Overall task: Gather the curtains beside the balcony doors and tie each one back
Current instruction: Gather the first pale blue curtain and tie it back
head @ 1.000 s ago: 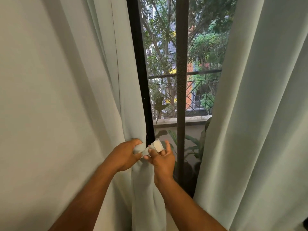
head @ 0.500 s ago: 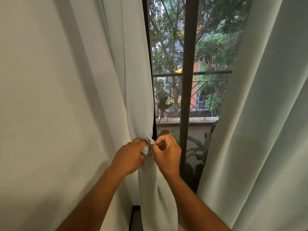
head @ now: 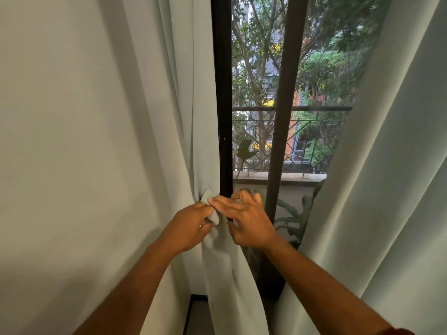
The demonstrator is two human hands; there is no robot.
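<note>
With left hand (head: 191, 226) pinching tie-back (head: 210, 206) at gathered left curtain (head: 183, 117) beside door frame (head: 223, 93), and right hand (head: 246, 221) loose-fingered against it: snug evenly, keep folds bunched

Left curtain (head: 169, 117) and right curtain (head: 399, 165) flank the balcony door (head: 278, 141).

Daylight came in through the glass of the balcony doors (head: 256, 93), the only evident source, and left the room side dim and greenish. Soft shadows lay in the folds of the left curtain (head: 150, 117) and right curtain (head: 399, 165). The door frame bowed from wide-angle distortion. The outdoor foliage looked soft, and both forearms were slightly blurred.
</note>
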